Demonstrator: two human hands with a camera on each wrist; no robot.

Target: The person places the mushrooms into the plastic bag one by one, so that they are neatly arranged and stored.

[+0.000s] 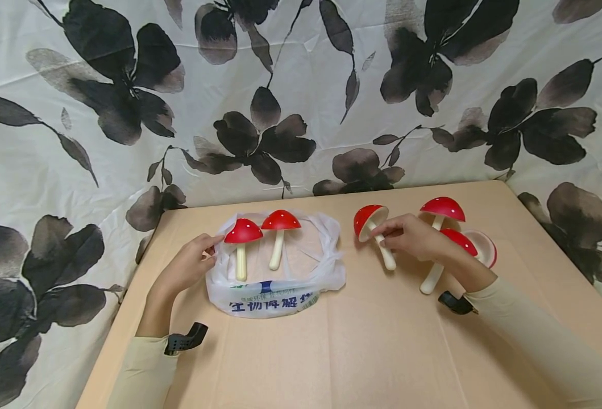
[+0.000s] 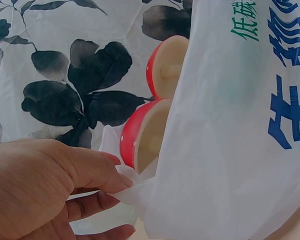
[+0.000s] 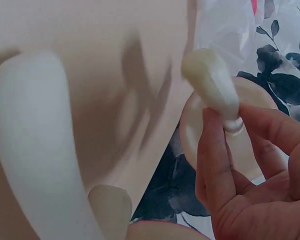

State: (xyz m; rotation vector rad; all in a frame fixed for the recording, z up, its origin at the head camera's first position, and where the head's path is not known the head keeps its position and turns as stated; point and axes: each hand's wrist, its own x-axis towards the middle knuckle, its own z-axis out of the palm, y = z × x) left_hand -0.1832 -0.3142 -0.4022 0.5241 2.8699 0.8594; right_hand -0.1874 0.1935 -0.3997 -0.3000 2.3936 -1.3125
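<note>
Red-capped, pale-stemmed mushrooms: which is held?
The red-capped, pale-stemmed mushroom outside the white plastic bag, nearest its right side: it alone is gripped, its stem pinched by the right hand.

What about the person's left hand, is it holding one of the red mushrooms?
No, the left wrist view shows the left hand pinching the edge of the white plastic bag between thumb and finger.

Red mushroom caps (image 1: 281, 219) with white dots
</note>
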